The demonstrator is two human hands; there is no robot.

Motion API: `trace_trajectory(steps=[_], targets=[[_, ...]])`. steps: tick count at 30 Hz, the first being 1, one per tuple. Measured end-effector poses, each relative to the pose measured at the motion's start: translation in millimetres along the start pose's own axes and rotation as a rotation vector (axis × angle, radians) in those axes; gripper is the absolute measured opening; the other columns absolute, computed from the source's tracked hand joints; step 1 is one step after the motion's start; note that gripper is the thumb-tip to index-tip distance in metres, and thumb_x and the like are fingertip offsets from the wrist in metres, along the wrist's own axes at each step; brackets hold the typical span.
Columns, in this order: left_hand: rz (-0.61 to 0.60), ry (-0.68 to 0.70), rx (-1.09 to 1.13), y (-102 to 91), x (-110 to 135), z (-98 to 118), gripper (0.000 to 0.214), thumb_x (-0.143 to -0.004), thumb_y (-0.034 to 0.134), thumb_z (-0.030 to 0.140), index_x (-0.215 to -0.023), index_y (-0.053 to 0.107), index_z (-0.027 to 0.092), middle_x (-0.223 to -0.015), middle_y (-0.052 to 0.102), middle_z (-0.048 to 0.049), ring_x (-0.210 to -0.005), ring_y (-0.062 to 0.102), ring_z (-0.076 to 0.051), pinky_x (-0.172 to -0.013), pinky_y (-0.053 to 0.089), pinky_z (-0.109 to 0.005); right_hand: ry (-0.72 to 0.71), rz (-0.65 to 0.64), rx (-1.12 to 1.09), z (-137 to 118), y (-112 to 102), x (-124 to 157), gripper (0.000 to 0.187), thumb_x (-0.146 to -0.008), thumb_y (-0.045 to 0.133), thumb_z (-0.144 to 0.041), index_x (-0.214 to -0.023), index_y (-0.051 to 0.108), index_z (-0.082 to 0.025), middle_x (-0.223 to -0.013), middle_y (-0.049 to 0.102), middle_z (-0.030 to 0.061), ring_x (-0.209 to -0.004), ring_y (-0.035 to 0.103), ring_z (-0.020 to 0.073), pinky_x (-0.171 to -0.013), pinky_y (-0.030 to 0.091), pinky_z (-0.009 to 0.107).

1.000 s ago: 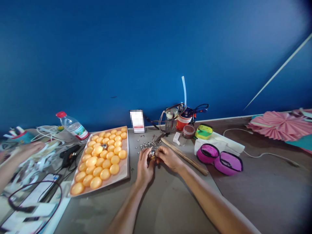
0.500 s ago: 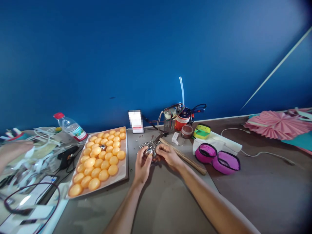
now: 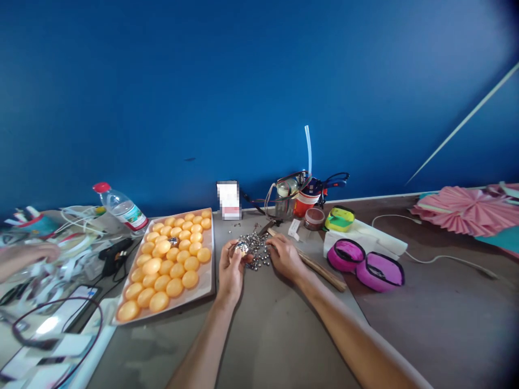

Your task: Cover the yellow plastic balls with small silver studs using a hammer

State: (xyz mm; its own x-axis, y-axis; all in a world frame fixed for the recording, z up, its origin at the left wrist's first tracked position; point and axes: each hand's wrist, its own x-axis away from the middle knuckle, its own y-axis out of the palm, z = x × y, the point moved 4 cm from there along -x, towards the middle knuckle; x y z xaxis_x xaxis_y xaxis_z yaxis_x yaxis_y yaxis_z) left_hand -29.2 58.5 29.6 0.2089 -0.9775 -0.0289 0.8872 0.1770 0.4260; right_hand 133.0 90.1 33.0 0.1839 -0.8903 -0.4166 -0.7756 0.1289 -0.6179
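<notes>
My left hand (image 3: 231,273) is closed around a shiny silver ball (image 3: 242,248), which looks covered with small metal beads. Beside it, a loose heap of small silver metal balls (image 3: 256,251) is spread over the grey table mat. At the heap's right edge is my right hand (image 3: 287,258), its fingers curled and the fingertips close together; whatever they may pinch is too small to make out. A shallow white tray (image 3: 207,281) full of orange balls (image 3: 174,270) stands to the left. Among these sits one silver beaded ball (image 3: 173,241).
Wooden sticks (image 3: 324,273) lie behind my right wrist. Purple round pouches (image 3: 379,273) and a yellow-green one (image 3: 339,218) stand right, near a red cup (image 3: 305,204) and jar (image 3: 314,219). A bottle (image 3: 124,210), cables and another person's hand (image 3: 34,254) are left.
My hands have moved apart: the left, with the silver ball, shifted left away from the heap, and the right moved slightly right. More of the small balls now show between them.
</notes>
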Motion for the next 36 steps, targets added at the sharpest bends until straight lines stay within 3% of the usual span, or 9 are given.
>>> trace_trajectory(steps=[5, 13, 20, 23, 31, 36], targets=[[0.017, -0.026, 0.048, 0.7, -0.2, 0.2, 0.037, -0.072, 0.066, 0.032, -0.105, 0.053, 0.023, -0.089, 0.059, 0.0007, -0.071, 0.062, -0.012, -0.071, 0.051, -0.030, -0.010, -0.148, 0.273, -0.6, 8.4, 3.8, 0.025, -0.081, 0.048, -0.014, -0.100, 0.063, -0.019, -0.096, 0.061, 0.0093, -0.095, 0.052, 0.0234, -0.082, 0.035, 0.034], [0.016, -0.059, 0.121, 1.2, -2.3, -1.1, 0.034, -0.073, 0.064, 0.032, -0.104, 0.055, 0.022, -0.080, 0.060, 0.0012, -0.071, 0.063, -0.013, -0.072, 0.050, -0.031, -0.048, -0.208, 0.343, -3.5, 10.3, 5.2, 0.032, -0.083, 0.044, -0.010, -0.106, 0.063, -0.021, -0.094, 0.062, 0.0089, -0.091, 0.053, 0.0210, -0.079, 0.033, 0.031], [0.008, -0.108, 0.165, 3.7, 0.0, -3.6, 0.034, -0.070, 0.067, 0.031, -0.101, 0.057, 0.022, -0.078, 0.061, 0.0018, -0.068, 0.063, -0.013, -0.069, 0.050, -0.029, -0.026, -0.156, 0.329, -1.9, 16.5, 5.1, 0.022, -0.082, 0.047, -0.011, -0.083, 0.067, -0.020, -0.085, 0.063, 0.0060, -0.083, 0.055, 0.0188, -0.075, 0.034, 0.030], [0.007, -0.109, 0.164, 3.5, 0.0, -4.5, 0.034, -0.070, 0.068, 0.032, -0.101, 0.058, 0.021, -0.079, 0.061, 0.0012, -0.067, 0.063, -0.013, -0.067, 0.050, -0.028, -0.020, -0.105, 0.258, -0.5, 16.5, 4.6, 0.019, -0.079, 0.049, -0.009, -0.075, 0.065, -0.019, -0.082, 0.063, 0.0053, -0.080, 0.055, 0.0179, -0.074, 0.035, 0.029], [0.011, -0.128, 0.186, 2.8, -0.8, -5.1, 0.034, -0.069, 0.069, 0.031, -0.100, 0.058, 0.022, -0.078, 0.063, 0.0009, -0.064, 0.062, -0.014, -0.066, 0.049, -0.029, 0.018, 0.091, -0.009, -4.4, 2.5, 3.1, 0.014, -0.078, 0.046, -0.012, -0.076, 0.059, -0.018, -0.079, 0.064, 0.0045, -0.079, 0.057, 0.0181, -0.075, 0.037, 0.030], [-0.024, -0.185, 0.241, 6.8, 1.3, -1.0, 0.034, -0.069, 0.068, 0.030, -0.100, 0.057, 0.021, -0.077, 0.064, 0.0002, -0.067, 0.063, -0.015, -0.070, 0.049, -0.031, 0.150, 0.107, -0.372, -10.7, 5.3, 0.5, 0.006, -0.076, 0.051, -0.020, -0.073, 0.056, -0.019, -0.069, 0.059, 0.0012, -0.064, 0.053, 0.0144, -0.061, 0.040, 0.026]])
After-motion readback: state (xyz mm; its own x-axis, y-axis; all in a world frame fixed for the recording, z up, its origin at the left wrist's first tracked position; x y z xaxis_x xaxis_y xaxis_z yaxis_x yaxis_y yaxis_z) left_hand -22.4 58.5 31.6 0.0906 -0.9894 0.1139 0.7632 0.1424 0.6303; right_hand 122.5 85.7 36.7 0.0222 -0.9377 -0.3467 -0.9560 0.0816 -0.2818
